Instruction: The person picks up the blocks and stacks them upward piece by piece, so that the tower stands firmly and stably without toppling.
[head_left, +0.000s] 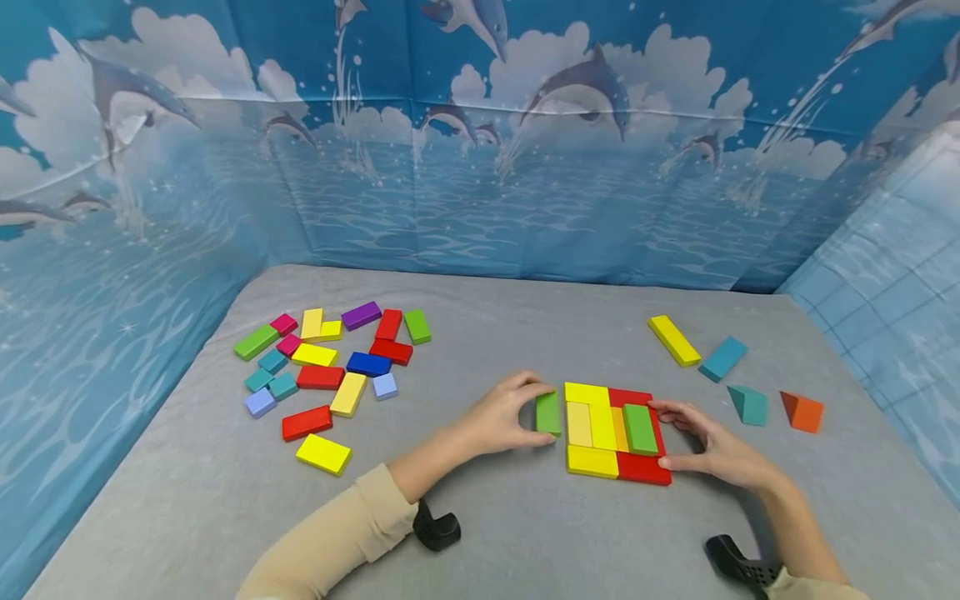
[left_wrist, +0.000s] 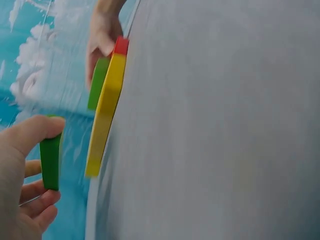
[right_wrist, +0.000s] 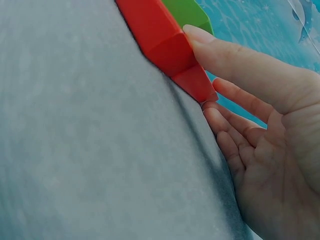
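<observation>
My left hand (head_left: 502,418) pinches a green block (head_left: 547,414) by its two ends, thumb at one end and fingers at the other. That block is just left of a flat rectangle of red and yellow blocks, apart from it. Yellow blocks (head_left: 592,461) make up its left part, red blocks (head_left: 643,469) its right edge and corners. A second green block (head_left: 640,429) lies on top at the right. My right hand (head_left: 708,450) rests against the rectangle's right side; its thumb (right_wrist: 235,62) touches the red corner, and its fingers extend along the edge.
Loose blocks in several colours, such as a red block (head_left: 306,422) and a blue block (head_left: 369,364), lie scattered at the left. On the right are a yellow block (head_left: 674,340), a teal block (head_left: 723,359), a teal wedge (head_left: 748,405) and an orange wedge (head_left: 802,412).
</observation>
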